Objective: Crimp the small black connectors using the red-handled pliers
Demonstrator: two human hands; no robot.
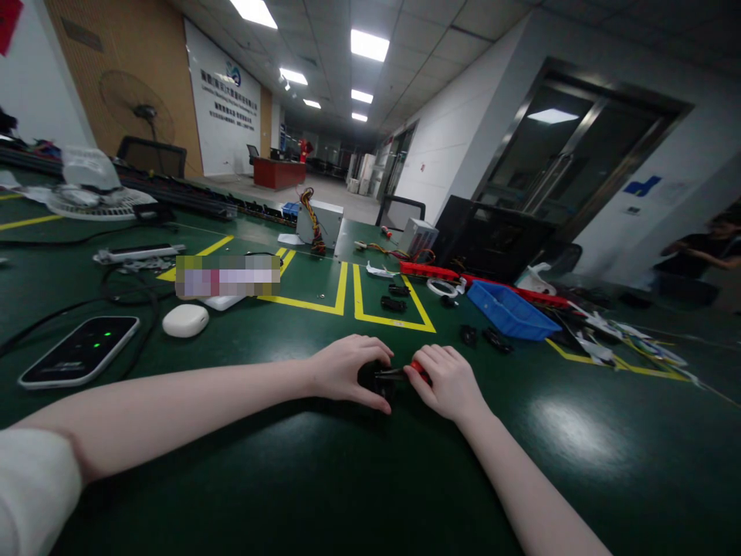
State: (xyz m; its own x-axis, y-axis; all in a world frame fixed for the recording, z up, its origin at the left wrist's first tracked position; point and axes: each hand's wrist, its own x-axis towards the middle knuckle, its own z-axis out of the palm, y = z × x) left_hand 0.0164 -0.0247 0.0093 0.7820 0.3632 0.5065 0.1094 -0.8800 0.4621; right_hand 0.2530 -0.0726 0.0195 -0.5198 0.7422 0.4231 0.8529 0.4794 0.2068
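Note:
In the middle of the green table, my left hand [353, 371] is closed around a small black part [383, 384], thumb below and fingers above. Its exact kind is too dark to make out. My right hand [448, 380] grips red-handled pliers [421, 371], whose metal jaws point left and touch the black part. Most of the handles are hidden inside the fingers. Beyond the hands lie small black pieces [394, 303] within a yellow taped outline. Two more black pieces [468, 334] lie to the right of them, near the blue bin.
A blue bin [509, 313] sits at right, with cables [648, 344] beyond it. A power supply unit [324, 225] stands farther back. At left are a black-faced device [84, 351], a white rounded case [185, 320] and a cord. A person [700, 251] is at far right.

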